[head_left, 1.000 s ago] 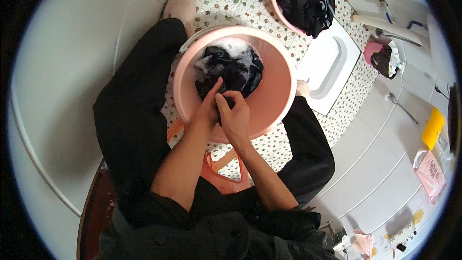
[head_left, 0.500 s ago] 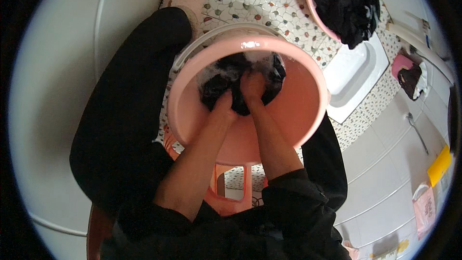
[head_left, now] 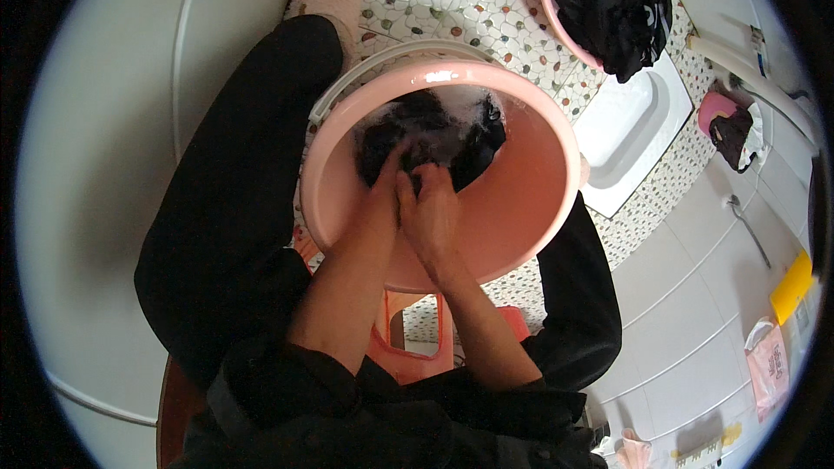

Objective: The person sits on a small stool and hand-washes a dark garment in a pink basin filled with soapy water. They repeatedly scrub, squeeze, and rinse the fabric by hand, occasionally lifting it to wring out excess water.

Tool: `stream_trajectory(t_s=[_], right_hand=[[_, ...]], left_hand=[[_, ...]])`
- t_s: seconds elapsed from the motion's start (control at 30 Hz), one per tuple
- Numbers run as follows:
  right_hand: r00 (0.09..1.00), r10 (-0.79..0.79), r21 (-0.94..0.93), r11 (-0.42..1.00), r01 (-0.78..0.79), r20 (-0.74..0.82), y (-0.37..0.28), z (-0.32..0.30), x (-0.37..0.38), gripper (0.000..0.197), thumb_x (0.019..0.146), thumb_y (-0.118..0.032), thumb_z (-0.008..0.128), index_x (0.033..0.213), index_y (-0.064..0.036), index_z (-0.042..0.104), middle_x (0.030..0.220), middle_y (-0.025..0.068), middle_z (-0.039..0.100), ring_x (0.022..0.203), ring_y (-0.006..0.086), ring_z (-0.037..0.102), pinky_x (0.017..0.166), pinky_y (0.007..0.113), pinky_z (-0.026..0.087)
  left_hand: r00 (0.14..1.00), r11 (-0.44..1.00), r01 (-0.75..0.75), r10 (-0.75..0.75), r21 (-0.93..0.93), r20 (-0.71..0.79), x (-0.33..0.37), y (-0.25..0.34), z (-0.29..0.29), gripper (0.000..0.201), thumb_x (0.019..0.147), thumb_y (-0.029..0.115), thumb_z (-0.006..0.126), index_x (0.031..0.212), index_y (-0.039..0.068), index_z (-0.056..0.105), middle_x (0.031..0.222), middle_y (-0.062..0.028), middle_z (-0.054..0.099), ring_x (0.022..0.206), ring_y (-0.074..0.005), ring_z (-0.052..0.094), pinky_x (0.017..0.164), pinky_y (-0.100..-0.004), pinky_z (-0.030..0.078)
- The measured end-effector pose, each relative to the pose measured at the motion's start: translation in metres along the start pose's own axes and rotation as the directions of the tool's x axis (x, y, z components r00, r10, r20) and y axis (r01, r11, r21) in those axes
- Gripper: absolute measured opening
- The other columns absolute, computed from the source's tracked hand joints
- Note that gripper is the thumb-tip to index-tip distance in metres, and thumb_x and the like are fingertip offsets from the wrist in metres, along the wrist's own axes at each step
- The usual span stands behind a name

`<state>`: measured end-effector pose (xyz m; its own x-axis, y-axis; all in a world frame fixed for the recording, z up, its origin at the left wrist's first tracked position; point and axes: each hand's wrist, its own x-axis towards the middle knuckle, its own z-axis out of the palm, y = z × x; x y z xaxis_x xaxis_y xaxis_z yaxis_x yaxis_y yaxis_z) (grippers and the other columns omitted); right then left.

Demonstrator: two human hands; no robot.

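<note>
Wet black cloth (head_left: 473, 152) lies in sudsy water inside a pink bucket (head_left: 530, 200), which is tilted toward me between my legs. Deep in the bucket, my left hand (head_left: 391, 172) presses into the cloth; its fingers are closed on the fabric and partly hidden by it. Just to its right, close by the left wrist, my right hand (head_left: 432, 208) has its fingers curled round a bit of the same black cloth, above the water. White foam (head_left: 465, 104) floats near the bucket's far side.
A second pink tub (head_left: 547, 0) heaped with black clothes (head_left: 612, 13) stands at the far right, beside a white squat toilet (head_left: 630, 135). Under the bucket is a reddish plastic stool (head_left: 417, 365). A white bucket handle (head_left: 408, 50) lies along the far rim.
My right hand has drawn back toward me, out of the water, and come close to my left hand. My left hand has shifted slightly left. The bucket has moved a little.
</note>
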<state>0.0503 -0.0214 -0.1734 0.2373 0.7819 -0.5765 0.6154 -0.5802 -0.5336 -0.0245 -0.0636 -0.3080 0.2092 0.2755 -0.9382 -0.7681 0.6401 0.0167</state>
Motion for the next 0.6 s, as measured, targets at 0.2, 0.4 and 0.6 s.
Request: stream_trajectory(t_s=[0.2, 0.4, 0.6], right_hand=[[0.937, 0.305, -0.299, 0.922, -0.245, 0.173, 0.078, 0.049, 0.087, 0.036, 0.095, -0.032, 0.054, 0.1, 0.0022, 0.065, 0.095, 0.0269, 0.067, 0.084, 0.0441, 0.066, 0.075, 0.051, 0.054], [0.987, 0.109, -0.018, 0.994, -0.112, -0.117, 0.166, 0.073, 0.126, 0.043, 0.094, -0.027, 0.056, 0.121, 0.006, 0.059, 0.118, 0.0317, 0.059, 0.11, 0.0436, 0.058, 0.096, 0.046, 0.045], [0.994, -0.107, 0.17, 0.98, 0.106, -0.002, 0.049, -0.002, 0.017, 0.034, 0.094, -0.02, 0.059, 0.119, 0.0029, 0.059, 0.111, 0.029, 0.061, 0.101, 0.0435, 0.06, 0.086, 0.047, 0.048]], left_hand=[[0.972, 0.977, 0.195, -0.204, -0.082, -0.12, 0.017, -0.01, 0.019, 0.037, 0.101, 0.032, 0.053, 0.127, 0.006, 0.057, 0.124, -0.0142, 0.062, 0.112, -0.0297, 0.059, 0.098, -0.0451, 0.05], [0.942, 0.98, 0.163, -0.189, -0.113, -0.277, 0.01, -0.003, 0.059, 0.038, 0.099, 0.034, 0.056, 0.126, 0.008, 0.058, 0.124, -0.0138, 0.062, 0.11, -0.0302, 0.06, 0.097, -0.048, 0.05], [0.982, 0.992, 0.059, -0.037, 0.111, -0.187, 0.018, 0.027, 0.031, 0.04, 0.093, 0.038, 0.06, 0.119, 0.008, 0.065, 0.115, -0.0086, 0.066, 0.102, -0.0278, 0.062, 0.091, -0.0392, 0.052]])
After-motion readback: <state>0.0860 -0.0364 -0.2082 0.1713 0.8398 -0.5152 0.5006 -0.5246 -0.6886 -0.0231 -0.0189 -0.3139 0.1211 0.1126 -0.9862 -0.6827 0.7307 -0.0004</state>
